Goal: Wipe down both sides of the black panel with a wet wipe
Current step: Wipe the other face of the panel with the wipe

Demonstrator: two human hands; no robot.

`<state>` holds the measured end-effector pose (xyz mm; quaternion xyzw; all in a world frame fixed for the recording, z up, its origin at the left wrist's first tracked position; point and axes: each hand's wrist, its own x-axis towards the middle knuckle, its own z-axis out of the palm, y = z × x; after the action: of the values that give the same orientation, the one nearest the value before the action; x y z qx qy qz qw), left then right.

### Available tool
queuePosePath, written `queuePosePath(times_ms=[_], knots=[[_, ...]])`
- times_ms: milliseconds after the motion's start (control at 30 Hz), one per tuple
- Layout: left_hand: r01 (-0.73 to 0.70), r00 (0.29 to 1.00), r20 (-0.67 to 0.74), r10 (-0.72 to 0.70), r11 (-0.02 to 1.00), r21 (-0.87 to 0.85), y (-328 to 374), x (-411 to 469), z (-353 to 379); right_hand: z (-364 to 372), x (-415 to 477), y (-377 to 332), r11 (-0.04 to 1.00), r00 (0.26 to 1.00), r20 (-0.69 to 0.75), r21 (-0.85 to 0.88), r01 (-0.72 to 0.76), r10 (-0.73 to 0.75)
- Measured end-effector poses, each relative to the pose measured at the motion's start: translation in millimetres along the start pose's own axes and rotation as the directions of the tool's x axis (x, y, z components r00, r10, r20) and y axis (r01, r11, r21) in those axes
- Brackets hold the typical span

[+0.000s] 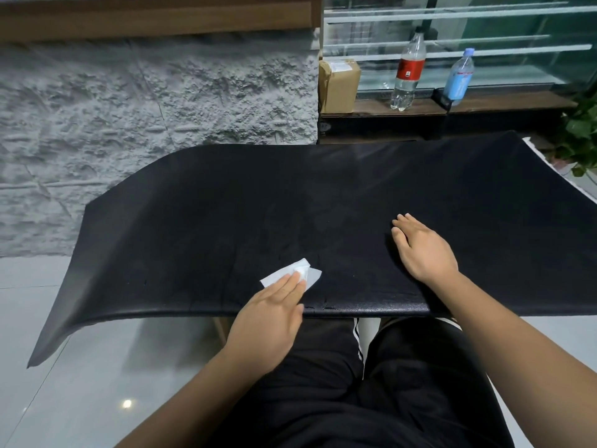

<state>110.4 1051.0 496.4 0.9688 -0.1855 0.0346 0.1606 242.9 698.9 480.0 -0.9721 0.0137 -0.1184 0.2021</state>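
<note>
Our left hand (271, 321) presses a crumpled white wet wipe (292, 275) flat-fingered onto the wide black flexible panel (323, 202), near edge; our right hand (423, 250) rests open farther right.

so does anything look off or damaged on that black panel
Yes: the black panel is not flat; its left end droops toward the floor. Small nicks or cracks seem to mark its near edge beside the left hand. Nothing looks spilled.
</note>
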Motion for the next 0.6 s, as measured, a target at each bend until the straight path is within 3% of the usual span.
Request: queuePosePath(times_ms=[333,600], knots=[[0.119,0.989,-0.084,-0.120,0.993,-0.013,-24.1,-13.2,-17.1,-1.3,-0.7,-2.6,1.000,1.000,-0.004,-0.012,-0.004,0.004],[0.034,0.999,-0.027,-0.035,0.999,-0.039,-1.1,-23.4,-10.8,-1.3,-1.2,-4.6,1.000,1.000,-0.008,-0.023,0.002,-0.003]])
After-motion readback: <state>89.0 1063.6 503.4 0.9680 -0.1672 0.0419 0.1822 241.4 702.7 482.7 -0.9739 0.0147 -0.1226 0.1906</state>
